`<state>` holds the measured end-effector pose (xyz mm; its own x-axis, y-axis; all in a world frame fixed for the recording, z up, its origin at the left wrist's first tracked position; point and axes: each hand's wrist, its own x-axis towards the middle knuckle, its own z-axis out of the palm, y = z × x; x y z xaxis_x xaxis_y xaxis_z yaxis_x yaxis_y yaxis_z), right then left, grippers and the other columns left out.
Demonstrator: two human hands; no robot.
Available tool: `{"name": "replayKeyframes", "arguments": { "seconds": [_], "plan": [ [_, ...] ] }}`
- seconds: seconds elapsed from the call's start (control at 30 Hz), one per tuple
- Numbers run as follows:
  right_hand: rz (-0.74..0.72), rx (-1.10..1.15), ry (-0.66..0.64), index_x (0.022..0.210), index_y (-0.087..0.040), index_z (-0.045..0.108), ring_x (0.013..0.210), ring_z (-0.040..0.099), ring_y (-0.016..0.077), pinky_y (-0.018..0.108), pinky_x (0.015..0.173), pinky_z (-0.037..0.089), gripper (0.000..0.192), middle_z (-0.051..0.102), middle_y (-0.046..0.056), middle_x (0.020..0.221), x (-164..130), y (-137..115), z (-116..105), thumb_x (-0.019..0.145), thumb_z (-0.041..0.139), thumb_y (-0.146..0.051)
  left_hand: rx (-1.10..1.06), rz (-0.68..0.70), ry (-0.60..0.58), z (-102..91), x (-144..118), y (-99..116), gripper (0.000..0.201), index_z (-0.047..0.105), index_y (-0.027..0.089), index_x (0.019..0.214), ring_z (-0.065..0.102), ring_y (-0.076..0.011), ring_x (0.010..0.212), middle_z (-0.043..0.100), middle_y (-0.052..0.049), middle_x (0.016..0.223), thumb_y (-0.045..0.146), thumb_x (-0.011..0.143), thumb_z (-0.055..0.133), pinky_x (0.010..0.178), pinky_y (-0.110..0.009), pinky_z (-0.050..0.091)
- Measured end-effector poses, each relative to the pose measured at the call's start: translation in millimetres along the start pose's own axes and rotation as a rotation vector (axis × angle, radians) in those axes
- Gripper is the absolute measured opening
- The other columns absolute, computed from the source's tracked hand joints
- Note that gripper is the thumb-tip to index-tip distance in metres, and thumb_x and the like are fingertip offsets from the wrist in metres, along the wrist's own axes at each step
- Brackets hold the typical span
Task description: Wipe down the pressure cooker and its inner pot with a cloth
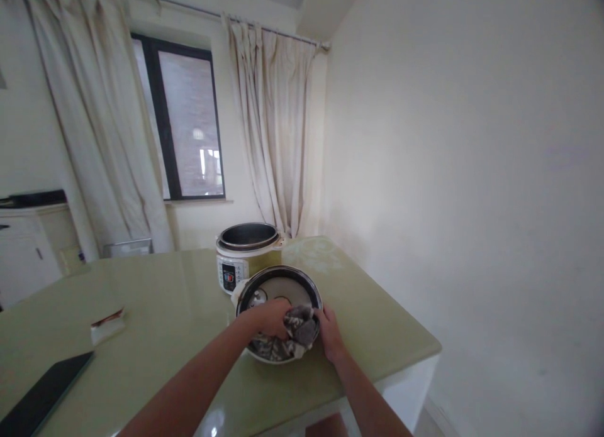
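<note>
A round pressure cooker lid is tilted up with its metal inner side facing me. My left hand reaches inside it, fingers closed on a grey patterned cloth pressed against the inner face. Part of the cloth spreads along the lower rim. My right hand grips the lid's right edge, its fingers partly hidden behind the rim. Just behind the lid stands the white electric pressure cooker, uncovered, its dark inner pot showing at the top and a control panel on the front.
Everything stands on a glossy green table. To the left lie a small white packet and a dark flat slab. A plain wall runs along the right, and curtains hang by the window behind.
</note>
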<state>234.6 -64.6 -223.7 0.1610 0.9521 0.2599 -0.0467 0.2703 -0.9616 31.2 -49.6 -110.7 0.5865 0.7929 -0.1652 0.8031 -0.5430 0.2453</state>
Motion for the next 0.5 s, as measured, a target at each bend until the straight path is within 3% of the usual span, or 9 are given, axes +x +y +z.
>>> {"name": "replayKeyframes", "arguments": {
  "seconds": [0.1, 0.2, 0.3, 0.5],
  "plan": [
    [-0.026, 0.005, 0.016, 0.126, -0.023, 0.075, 0.124, 0.065, 0.0303, 0.045, 0.113, 0.047, 0.051, 0.075, 0.007, 0.131, 2, 3, 3, 0.08, 0.067, -0.044, 0.269, 0.016, -0.069, -7.3, -14, -7, 0.067, 0.075, 0.025, 0.121, 0.062, -0.0447, 0.126, 0.067, -0.016, 0.135, 0.02, 0.055, 0.086, 0.096, -0.053, 0.056],
    [-0.071, 0.001, 0.021, 0.136, -0.025, 0.07, 0.14, 0.056, 0.0299, 0.046, 0.123, 0.038, 0.059, 0.067, 0.005, 0.146, 5, 6, 6, 0.078, 0.068, -0.04, 0.427, -0.002, 0.016, -5.6, -23, -12, 0.065, 0.073, 0.029, 0.126, 0.057, -0.0468, 0.132, 0.063, -0.016, 0.141, 0.014, 0.064, 0.08, 0.096, -0.063, 0.054],
    [-0.059, -0.009, 0.001, 0.137, -0.025, 0.07, 0.14, 0.057, 0.0303, 0.047, 0.123, 0.039, 0.059, 0.066, 0.006, 0.146, 5, 6, 7, 0.08, 0.066, -0.039, 0.445, -0.033, 0.129, 2.8, -26, -16, 0.056, 0.07, 0.03, 0.13, 0.056, -0.0442, 0.131, 0.062, -0.016, 0.142, 0.015, 0.076, 0.072, 0.096, -0.064, 0.053],
    [-0.077, -0.05, -0.013, 0.136, -0.025, 0.07, 0.135, 0.061, 0.0293, 0.046, 0.121, 0.041, 0.056, 0.069, 0.007, 0.143, 3, -3, 6, 0.083, 0.064, -0.041, 0.446, -0.133, 0.409, 30.0, -29, -21, 0.066, 0.061, 0.03, 0.14, 0.049, -0.0396, 0.135, 0.053, -0.014, 0.153, 0.013, 0.077, 0.073, 0.101, -0.057, 0.048]
  ]
}}
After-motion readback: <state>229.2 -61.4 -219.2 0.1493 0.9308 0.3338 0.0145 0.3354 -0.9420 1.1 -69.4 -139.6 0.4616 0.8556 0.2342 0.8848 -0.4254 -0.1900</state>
